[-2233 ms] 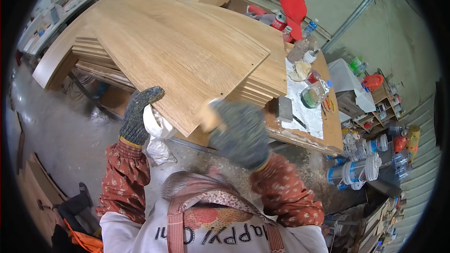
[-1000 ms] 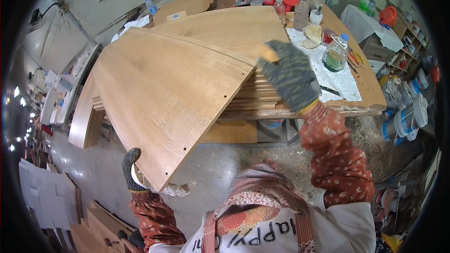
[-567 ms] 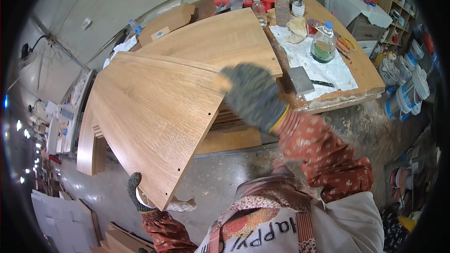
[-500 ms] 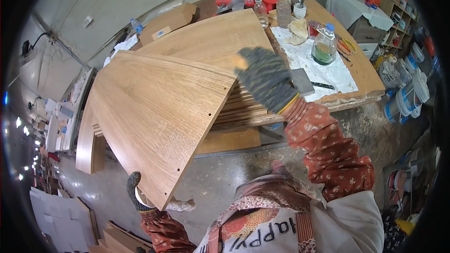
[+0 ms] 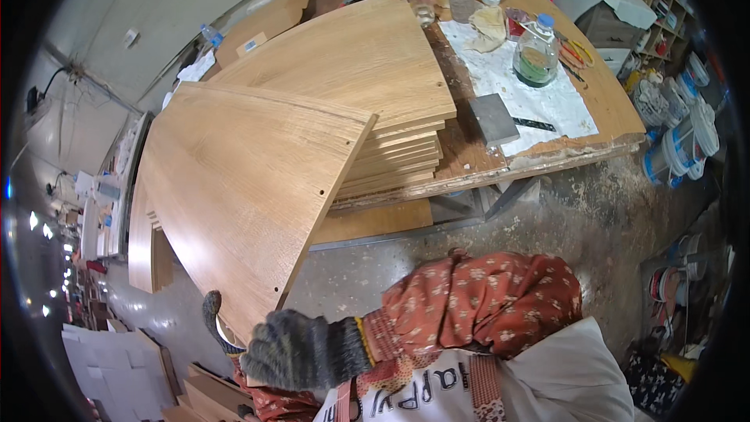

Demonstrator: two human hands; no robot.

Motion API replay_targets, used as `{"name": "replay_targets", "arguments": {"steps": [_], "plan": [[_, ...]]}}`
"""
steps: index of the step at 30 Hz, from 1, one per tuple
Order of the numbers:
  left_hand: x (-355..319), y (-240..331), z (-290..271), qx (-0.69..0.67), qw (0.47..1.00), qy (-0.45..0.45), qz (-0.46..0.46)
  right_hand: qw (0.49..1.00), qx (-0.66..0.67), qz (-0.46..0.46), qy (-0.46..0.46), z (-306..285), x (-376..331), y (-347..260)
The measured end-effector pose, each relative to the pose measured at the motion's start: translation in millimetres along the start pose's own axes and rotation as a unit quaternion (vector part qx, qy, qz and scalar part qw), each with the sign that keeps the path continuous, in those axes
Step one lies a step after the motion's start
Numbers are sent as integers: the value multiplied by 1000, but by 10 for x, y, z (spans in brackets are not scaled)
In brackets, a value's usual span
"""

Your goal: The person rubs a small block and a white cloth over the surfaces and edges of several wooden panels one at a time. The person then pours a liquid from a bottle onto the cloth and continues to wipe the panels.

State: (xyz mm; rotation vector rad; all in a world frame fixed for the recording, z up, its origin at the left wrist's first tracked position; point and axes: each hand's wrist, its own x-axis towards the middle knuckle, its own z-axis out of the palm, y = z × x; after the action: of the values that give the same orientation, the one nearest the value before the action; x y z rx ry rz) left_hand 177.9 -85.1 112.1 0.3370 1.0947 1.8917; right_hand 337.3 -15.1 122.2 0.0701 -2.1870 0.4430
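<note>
Gripping the narrow near corner of the fan-shaped light oak panel [image 5: 242,195], the right hand [image 5: 305,350] in its grey knitted glove has come down from the stack of matching panels [image 5: 375,86] on the desk [image 5: 601,101]. The left hand [image 5: 215,324] stays curled under that corner. Lifted clear, the panel now slants off the stack toward the person.

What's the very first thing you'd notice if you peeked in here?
The big fan-shaped wooden board fills the middle, slanting from the stack of boards on the workbench down to the person's two gloved hands at the bottom. The right hand grips its near tip, and the left hand peeks out under it. To the right, a clear jug of green liquid stands on a white sheet.
</note>
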Motion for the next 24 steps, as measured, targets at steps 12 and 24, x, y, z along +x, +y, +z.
{"name": "replay_targets", "arguments": {"steps": [12, 24], "plan": [[-51, -91, -815, 10, 999, 44, 7, 900, -403, 167, 16, -1901, -437, 2068], [-625, 61, -725, 109, 932, 231, 256, 891, -271, 350, 100, -2662, -934, 2898]]}}
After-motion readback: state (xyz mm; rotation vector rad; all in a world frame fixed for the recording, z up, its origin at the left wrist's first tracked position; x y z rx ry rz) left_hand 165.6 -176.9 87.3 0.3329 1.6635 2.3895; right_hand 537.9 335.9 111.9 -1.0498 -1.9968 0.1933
